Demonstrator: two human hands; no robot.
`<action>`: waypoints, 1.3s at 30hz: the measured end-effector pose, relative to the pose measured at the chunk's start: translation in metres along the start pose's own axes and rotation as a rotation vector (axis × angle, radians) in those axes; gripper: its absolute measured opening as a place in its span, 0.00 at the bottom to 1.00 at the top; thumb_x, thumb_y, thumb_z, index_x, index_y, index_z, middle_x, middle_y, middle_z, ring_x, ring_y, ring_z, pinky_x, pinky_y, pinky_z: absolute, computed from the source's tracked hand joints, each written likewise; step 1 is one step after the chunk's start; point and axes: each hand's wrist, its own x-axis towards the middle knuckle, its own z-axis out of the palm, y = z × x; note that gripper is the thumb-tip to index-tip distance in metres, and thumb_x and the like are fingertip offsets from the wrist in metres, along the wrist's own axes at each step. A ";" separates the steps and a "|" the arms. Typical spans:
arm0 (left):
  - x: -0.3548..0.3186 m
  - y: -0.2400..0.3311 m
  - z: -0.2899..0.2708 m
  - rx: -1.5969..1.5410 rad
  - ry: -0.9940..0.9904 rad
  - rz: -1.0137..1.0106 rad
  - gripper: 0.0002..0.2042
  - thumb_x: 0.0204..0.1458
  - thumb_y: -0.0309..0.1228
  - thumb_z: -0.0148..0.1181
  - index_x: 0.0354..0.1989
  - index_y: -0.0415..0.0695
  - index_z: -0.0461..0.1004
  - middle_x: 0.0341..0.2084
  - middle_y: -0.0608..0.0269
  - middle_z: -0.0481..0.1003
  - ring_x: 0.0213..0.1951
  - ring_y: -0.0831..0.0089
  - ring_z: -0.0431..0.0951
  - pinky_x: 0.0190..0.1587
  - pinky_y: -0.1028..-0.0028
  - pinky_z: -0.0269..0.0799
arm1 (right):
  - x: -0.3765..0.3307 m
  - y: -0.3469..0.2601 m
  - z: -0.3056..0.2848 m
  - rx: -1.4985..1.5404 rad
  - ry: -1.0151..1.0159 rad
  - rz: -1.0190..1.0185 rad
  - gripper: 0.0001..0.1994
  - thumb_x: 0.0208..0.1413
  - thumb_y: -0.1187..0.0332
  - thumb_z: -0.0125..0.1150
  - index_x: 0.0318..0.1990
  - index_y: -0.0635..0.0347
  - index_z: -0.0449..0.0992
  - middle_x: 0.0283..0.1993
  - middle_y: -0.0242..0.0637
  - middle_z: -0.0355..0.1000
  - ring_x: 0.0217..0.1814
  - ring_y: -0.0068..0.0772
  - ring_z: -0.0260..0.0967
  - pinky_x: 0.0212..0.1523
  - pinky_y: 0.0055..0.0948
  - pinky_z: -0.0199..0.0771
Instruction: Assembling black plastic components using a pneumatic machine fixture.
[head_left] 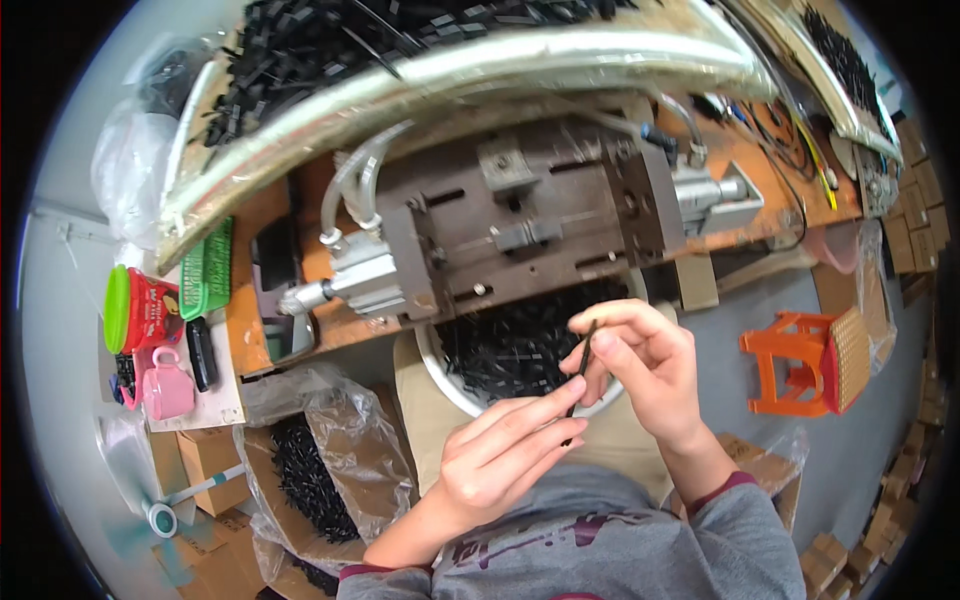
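Observation:
A thin black strip [587, 350] is held upright at a slant between my two hands, over a white bucket [437, 378] of loose black pieces. The fingers of my left hand [495, 465] pinch its lower part. Near its top end, the thumb and fingertips of my right hand [648, 368] close on it. Just beyond the bucket is a dark metal fixture [462, 245], with a silver cylinder [368, 282] on its left and another cylinder [705, 192] on its right. A small grey block [527, 236] sits at the fixture's middle.
Behind the fixture, a pale-rimmed tray [480, 62] holds many black pieces. A green basket [208, 268], a pink mug [168, 385] and a dark phone [276, 250] lie left. A plastic-lined box [345, 460] of black parts stands lower left; an orange stool [795, 365] is right.

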 end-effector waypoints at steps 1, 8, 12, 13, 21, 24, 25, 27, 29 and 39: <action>0.007 0.000 -0.004 0.034 0.022 -0.025 0.18 0.34 0.25 0.77 0.38 0.39 0.85 0.50 0.50 0.80 0.40 0.63 0.83 0.41 0.69 0.81 | 0.004 -0.004 0.003 -0.064 0.033 -0.073 0.09 0.65 0.74 0.60 0.50 0.68 0.76 0.32 0.37 0.79 0.26 0.17 0.74 0.28 0.18 0.74; 0.044 -0.018 -0.009 0.437 0.163 -0.030 0.17 0.34 0.24 0.76 0.37 0.39 0.82 0.52 0.50 0.79 0.46 0.56 0.81 0.46 0.66 0.80 | 0.117 -0.072 0.008 -0.958 0.269 -1.009 0.04 0.55 0.77 0.67 0.37 0.60 0.81 0.33 0.34 0.77 0.30 0.28 0.74 0.29 0.27 0.71; 0.055 -0.028 0.008 0.530 0.118 0.014 0.14 0.38 0.25 0.74 0.36 0.40 0.80 0.55 0.50 0.78 0.34 0.63 0.83 0.38 0.70 0.79 | 0.185 -0.103 0.013 -1.314 0.264 -1.185 0.03 0.55 0.71 0.63 0.37 0.54 0.81 0.34 0.34 0.72 0.40 0.41 0.76 0.38 0.40 0.76; 0.054 -0.031 0.011 0.557 0.105 0.002 0.14 0.37 0.25 0.74 0.35 0.40 0.80 0.55 0.50 0.78 0.33 0.64 0.83 0.36 0.70 0.79 | 0.196 -0.108 0.019 -1.448 0.261 -1.134 0.04 0.52 0.74 0.64 0.35 0.55 0.82 0.34 0.35 0.73 0.40 0.42 0.77 0.38 0.40 0.78; 0.066 -0.036 0.013 0.615 0.082 -0.007 0.13 0.37 0.27 0.75 0.34 0.42 0.81 0.54 0.51 0.79 0.23 0.69 0.80 0.30 0.74 0.76 | 0.236 -0.122 0.030 -1.827 0.119 -0.982 0.03 0.43 0.76 0.64 0.27 0.62 0.81 0.30 0.45 0.79 0.33 0.50 0.81 0.33 0.41 0.81; 0.065 -0.037 0.013 0.619 0.075 -0.017 0.14 0.37 0.28 0.75 0.34 0.43 0.81 0.55 0.53 0.79 0.21 0.69 0.79 0.29 0.74 0.75 | 0.232 -0.120 0.024 -1.727 0.131 -1.124 0.03 0.42 0.76 0.64 0.27 0.62 0.80 0.32 0.43 0.78 0.34 0.49 0.80 0.34 0.41 0.81; 0.064 -0.038 0.012 0.623 0.073 -0.024 0.14 0.37 0.28 0.75 0.34 0.43 0.81 0.55 0.53 0.79 0.21 0.70 0.78 0.28 0.74 0.75 | 0.227 -0.121 0.022 -1.715 0.141 -1.104 0.03 0.43 0.75 0.64 0.28 0.62 0.79 0.33 0.41 0.76 0.35 0.48 0.79 0.36 0.42 0.80; 0.063 -0.039 0.012 0.631 0.074 -0.020 0.14 0.37 0.28 0.75 0.34 0.44 0.81 0.55 0.54 0.79 0.20 0.70 0.78 0.28 0.74 0.75 | 0.214 -0.125 0.016 -1.693 0.159 -1.062 0.05 0.46 0.72 0.64 0.31 0.62 0.78 0.36 0.38 0.73 0.38 0.46 0.76 0.39 0.43 0.77; 0.063 -0.039 0.013 0.634 0.070 -0.021 0.14 0.37 0.28 0.75 0.34 0.44 0.81 0.55 0.54 0.79 0.20 0.69 0.78 0.27 0.74 0.75 | 0.208 -0.126 0.004 -1.654 0.134 -1.155 0.06 0.46 0.74 0.65 0.32 0.63 0.75 0.35 0.39 0.70 0.36 0.46 0.76 0.37 0.42 0.77; 0.077 -0.007 -0.023 -0.744 0.331 -0.518 0.21 0.56 0.15 0.63 0.59 0.32 0.73 0.49 0.49 0.78 0.47 0.66 0.82 0.46 0.71 0.84 | 0.109 -0.079 -0.018 -1.259 -0.316 -1.478 0.17 0.40 0.73 0.66 0.41 0.70 0.80 0.41 0.52 0.78 0.36 0.43 0.81 0.35 0.34 0.84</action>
